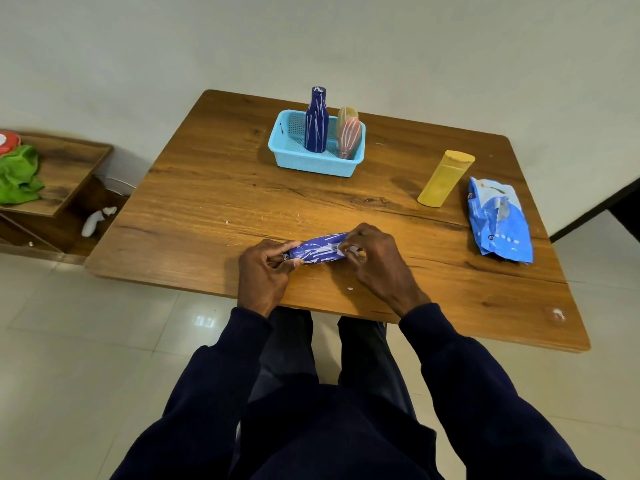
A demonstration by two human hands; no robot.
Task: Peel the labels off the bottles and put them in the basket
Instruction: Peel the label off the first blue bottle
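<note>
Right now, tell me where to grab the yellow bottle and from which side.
Grip the yellow bottle round its middle, coming from the near left side. It seems to stand upright, tall and slim, so a mid-body wrap should keep it from tipping; the blue packet lies close on its right, while the table to its left is bare.

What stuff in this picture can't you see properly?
All in the head view:
- Purple streaked bottle: both ends covered by the left hand and right hand.
- Pale yellow bottle in the light blue plastic basket: mostly behind the pink streaked bottle.
- Red and white object on the side shelf: cut off by the left edge.
- Crumpled blue pouch: print too small to read.
</note>
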